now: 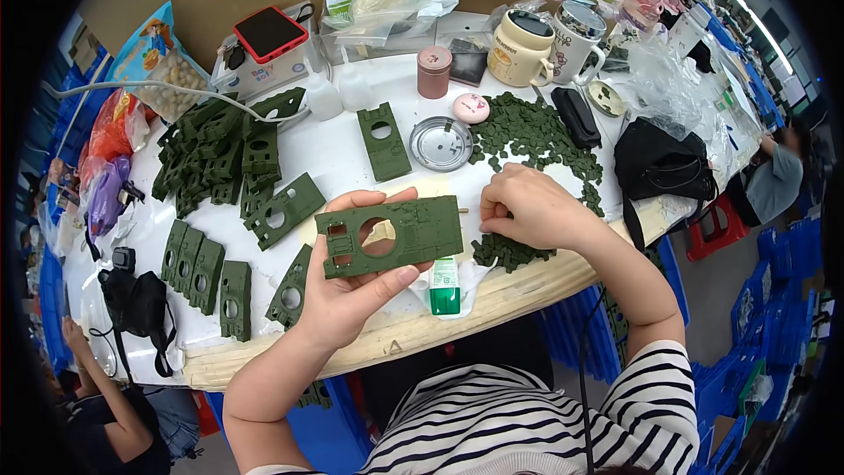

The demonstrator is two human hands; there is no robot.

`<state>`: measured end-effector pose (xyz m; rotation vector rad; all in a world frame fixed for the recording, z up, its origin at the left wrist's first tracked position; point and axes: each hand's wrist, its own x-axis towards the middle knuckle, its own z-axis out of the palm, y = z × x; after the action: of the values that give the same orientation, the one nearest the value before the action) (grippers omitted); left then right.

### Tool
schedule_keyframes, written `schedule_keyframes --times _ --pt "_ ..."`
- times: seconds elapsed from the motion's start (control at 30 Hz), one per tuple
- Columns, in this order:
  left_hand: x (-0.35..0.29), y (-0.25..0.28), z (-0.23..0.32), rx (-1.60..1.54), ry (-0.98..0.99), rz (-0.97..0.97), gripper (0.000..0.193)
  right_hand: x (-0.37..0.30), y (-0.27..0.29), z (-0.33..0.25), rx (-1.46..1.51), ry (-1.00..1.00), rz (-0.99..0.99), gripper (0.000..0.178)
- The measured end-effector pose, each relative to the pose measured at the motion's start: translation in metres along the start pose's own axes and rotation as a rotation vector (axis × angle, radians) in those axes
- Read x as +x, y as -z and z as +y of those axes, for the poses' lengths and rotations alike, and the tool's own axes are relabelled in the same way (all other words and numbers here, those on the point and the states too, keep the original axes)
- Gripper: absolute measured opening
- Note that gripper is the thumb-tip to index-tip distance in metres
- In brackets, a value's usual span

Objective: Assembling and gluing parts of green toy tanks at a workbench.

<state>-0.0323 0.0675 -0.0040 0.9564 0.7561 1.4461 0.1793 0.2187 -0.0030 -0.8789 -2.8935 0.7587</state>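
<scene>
My left hand (338, 299) holds up a dark green plastic toy tank hull top (422, 233), fingers behind it and thumb along its lower edge. The part has one large round hole and small square openings. To the right, my right hand (536, 207) has its fingers pinched together at a pile of small green plastic pieces (514, 255); whatever is between the fingertips is hidden. More small green pieces (527, 127) spread behind that hand. Below the held part lies a green-and-white bottle (445, 288) on white tissue.
Hull tops are heaped (207, 145) at the left, with several laid in a row (193, 264) nearer me. Behind stand a round metal tin (441, 143), a pink canister (433, 72), mugs (521, 48) and white squeeze bottles (356, 88). A black bag (664, 163) sits right.
</scene>
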Motion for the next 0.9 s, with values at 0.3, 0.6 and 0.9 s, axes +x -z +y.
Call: schedule_keyframes --times 0.3,0.6,0.9 --pt "-0.002 0.001 0.001 -0.020 0.046 -0.080 0.068 -0.005 0.011 -0.006 0.329 0.020 0.210 0.013" --pt "-0.003 -0.003 0.009 -0.142 0.260 -0.199 0.078 0.014 0.041 -0.038 0.819 0.169 0.385 0.013" --pt "0.000 -0.002 0.013 -0.178 0.276 -0.210 0.075 0.016 0.022 -0.046 1.197 0.164 0.285 0.015"
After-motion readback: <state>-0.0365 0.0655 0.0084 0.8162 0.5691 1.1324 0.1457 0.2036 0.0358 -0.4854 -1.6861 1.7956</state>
